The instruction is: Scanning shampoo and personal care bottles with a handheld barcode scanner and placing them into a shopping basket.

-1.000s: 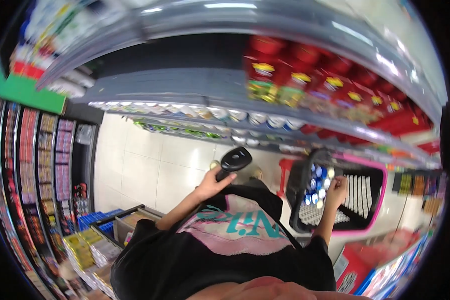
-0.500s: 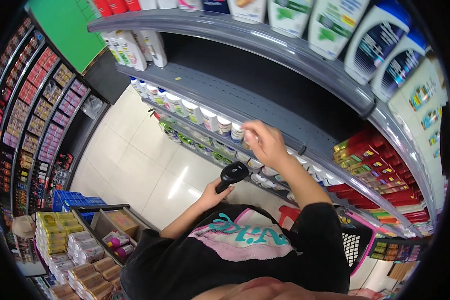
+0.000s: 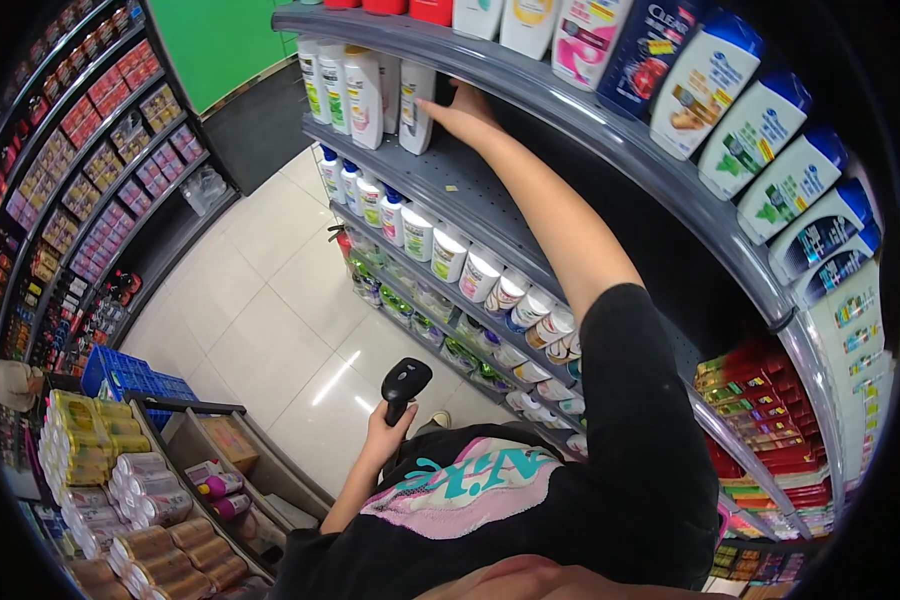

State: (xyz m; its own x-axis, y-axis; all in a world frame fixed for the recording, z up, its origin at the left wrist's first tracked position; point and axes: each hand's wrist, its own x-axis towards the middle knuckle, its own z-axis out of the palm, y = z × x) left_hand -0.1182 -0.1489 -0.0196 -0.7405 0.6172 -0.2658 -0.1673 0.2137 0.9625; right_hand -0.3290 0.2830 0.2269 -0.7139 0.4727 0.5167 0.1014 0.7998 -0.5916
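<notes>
My left hand (image 3: 382, 437) is wrapped round the handle of a black barcode scanner (image 3: 407, 379), held low in front of my body with its head up. My right arm stretches far left over the dark shelf board. At its end, my right hand (image 3: 462, 118) is beside a white bottle (image 3: 414, 112), the thumb over the bottle's right edge. The other fingers are spread away from the thumb and run back into the shelf's shadow, partly hidden. More white bottles (image 3: 363, 98) stand upright to the left on the same shelf.
Above, a shelf edge (image 3: 530, 75) carries shampoo bottles (image 3: 715, 85). Lower shelves hold white tubs (image 3: 448, 258). Red packages (image 3: 760, 405) fill the right end. At lower left are wrapped rolls (image 3: 90, 430), a blue crate (image 3: 135, 378) and a grey bin (image 3: 205, 440) holding purple-capped bottles.
My right hand has moved from before the lower shelf edge to the white bottle at the far left. The view has shifted. The left hand keeps holding the barcode scanner.
</notes>
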